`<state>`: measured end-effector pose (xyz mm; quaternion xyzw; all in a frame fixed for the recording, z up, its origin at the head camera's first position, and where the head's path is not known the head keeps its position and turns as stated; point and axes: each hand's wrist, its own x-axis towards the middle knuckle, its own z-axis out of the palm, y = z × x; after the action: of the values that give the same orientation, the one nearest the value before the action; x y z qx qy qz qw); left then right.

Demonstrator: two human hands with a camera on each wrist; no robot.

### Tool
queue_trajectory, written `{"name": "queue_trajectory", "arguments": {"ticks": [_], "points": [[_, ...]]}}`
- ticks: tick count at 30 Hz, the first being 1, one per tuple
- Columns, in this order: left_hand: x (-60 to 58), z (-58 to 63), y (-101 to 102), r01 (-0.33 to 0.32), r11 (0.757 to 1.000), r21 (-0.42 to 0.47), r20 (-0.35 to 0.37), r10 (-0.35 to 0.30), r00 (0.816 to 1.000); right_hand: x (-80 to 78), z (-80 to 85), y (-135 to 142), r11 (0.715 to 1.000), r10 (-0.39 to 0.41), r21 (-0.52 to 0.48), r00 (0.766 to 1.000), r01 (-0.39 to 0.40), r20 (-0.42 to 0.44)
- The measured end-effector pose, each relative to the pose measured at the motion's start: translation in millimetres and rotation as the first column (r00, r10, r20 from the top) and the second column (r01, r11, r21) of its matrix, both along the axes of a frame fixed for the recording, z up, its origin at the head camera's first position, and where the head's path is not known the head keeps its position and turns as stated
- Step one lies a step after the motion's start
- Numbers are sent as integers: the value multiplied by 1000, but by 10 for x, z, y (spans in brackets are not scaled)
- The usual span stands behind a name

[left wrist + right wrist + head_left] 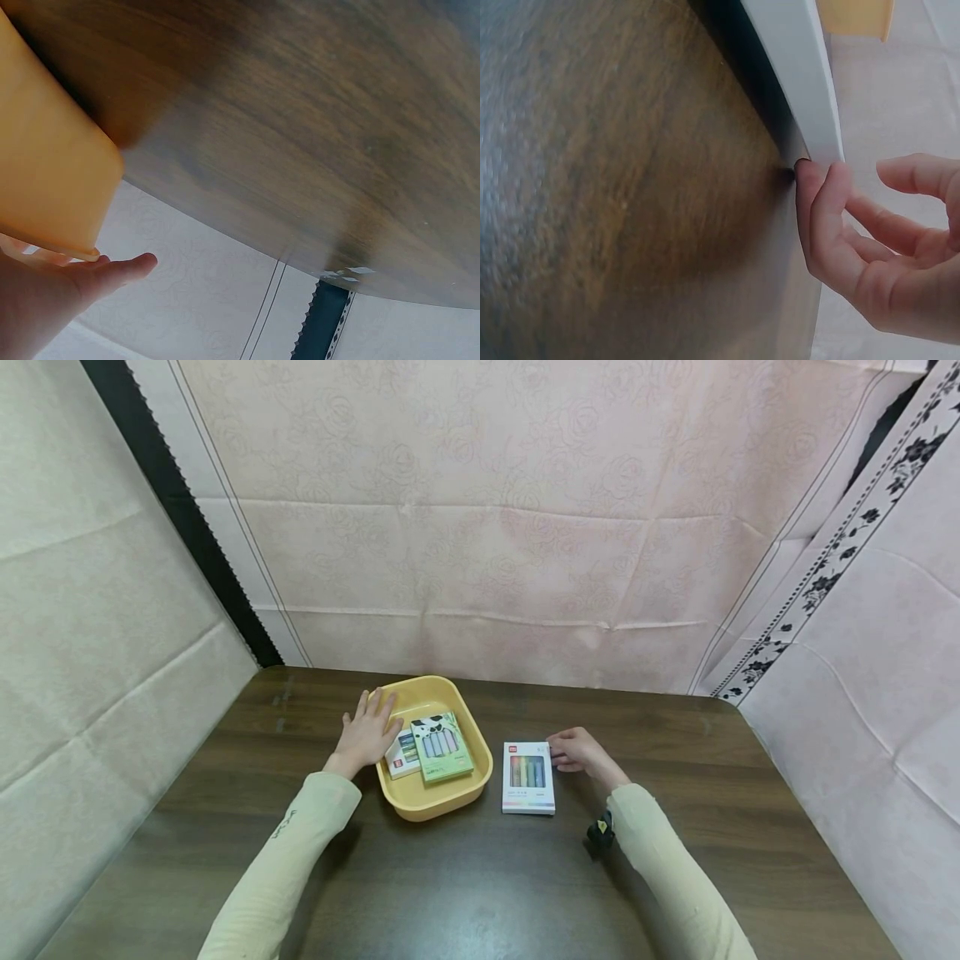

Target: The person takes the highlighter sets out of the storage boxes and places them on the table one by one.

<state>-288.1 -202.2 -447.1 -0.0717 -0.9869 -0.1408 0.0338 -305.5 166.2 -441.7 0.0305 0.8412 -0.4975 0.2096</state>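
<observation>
Fingers (pixel 372 703) of the left hand (pixel 365 739) are spread wide over the left rim of a rounded yellow plastic tray (pixel 422 812); those of the right hand (pixel 581 750) are bent against the right edge of a flat white box (pixel 528 777) with coloured sticks on its front, just right of centre. Whether that box is gripped cannot be told.

At the bottom of the frame, brown wood-grained tabletop (pixel 450 893) is seen between two pale sleeves (pixel 277 877), with broad room continued toward the right. A black device (pixel 600 833) is worn at the right wrist.

Farther in, the white box is separated from the tray by a narrow strip of table. Inside the tray, a green cow-patterned box (pixel 442 764) is laid partly over a second white box (pixel 405 769).

By the right wrist view, the first box's plain side is shown, with two fingertips touching its edge and another digit held apart. By the left wrist view, the tray's outer wall is revealed, and white scraps (pixel 349 274) near the table's edge.

Farthest, the tray's upper rim is met in the frame by the table's far edge; more room is left above the white box. Pink patterned cloth (pixel 487 527) is hung behind, flanked by a black strip (pixel 187 518) at upper left.
</observation>
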Motion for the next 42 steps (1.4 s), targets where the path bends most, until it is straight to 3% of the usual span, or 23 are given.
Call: {"name": "queue_trajectory", "arguments": {"ticks": [27,35,42], "points": [[-3,-15,1,-2,1000,12,5,2,1000,14,10,4,1000,-13,7,1000,13,12],[-10,-18,-1,-4,1000,19,4,4,1000,52,54,33,999,34,-11,999,-34,-18],[-18,-24,-7,-10,1000,18,-1,10,1000,16,27,19,1000,-7,-2,1000,7,4]]}}
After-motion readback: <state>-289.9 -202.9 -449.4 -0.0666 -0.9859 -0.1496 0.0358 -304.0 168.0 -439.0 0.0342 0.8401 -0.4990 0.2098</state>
